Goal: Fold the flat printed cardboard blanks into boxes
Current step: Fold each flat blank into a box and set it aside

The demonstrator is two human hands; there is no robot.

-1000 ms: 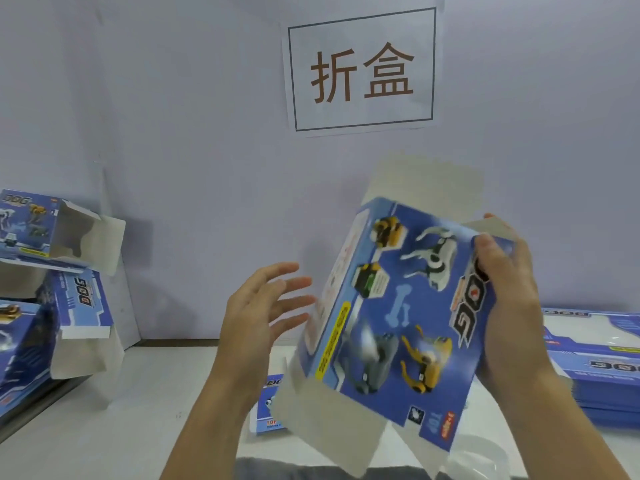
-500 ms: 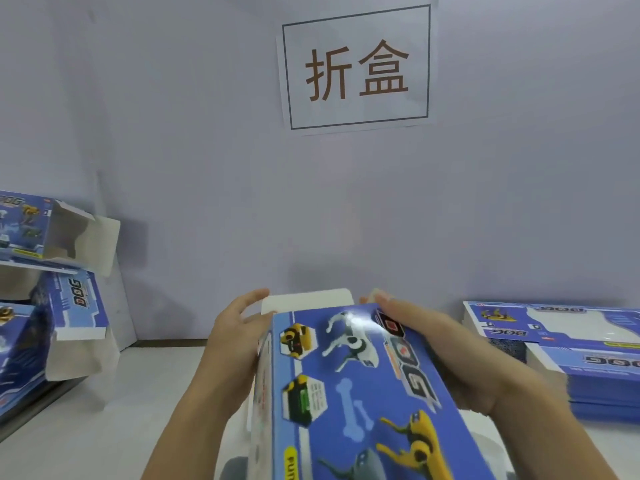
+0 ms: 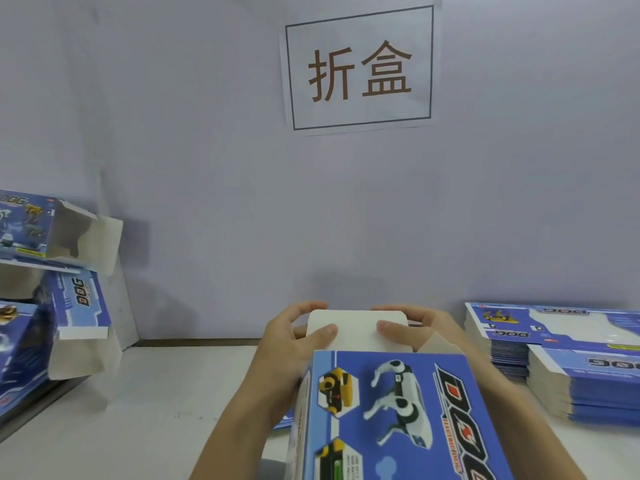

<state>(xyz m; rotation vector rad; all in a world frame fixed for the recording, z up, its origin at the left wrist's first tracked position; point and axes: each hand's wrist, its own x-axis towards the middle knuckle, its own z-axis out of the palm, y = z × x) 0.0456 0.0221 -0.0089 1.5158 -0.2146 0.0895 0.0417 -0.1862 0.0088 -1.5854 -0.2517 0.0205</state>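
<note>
**Both hands on the end flap as a box takes shape**

We hold the blue printed box [image 3: 398, 410] in front of us above the counter [image 3: 138, 410], its long axis running from our chest out toward the wall. Its far end flap [image 3: 356, 329], plain white on the side we see, stands up beyond the printed panel, directly ahead of both hands. Our left hand [image 3: 291, 344] and right hand [image 3: 415, 329] pinch it, each thumb pressed on the near face and curled fingers [image 3: 304, 308] behind the top corners. Neither hand is nearer; they sit level, one at each corner. We judge that the next move turns on this flap folding along its crease. A stack of flat blanks [image 3: 571, 358] lies to our right, folded boxes [image 3: 52, 271] to our left.
</note>
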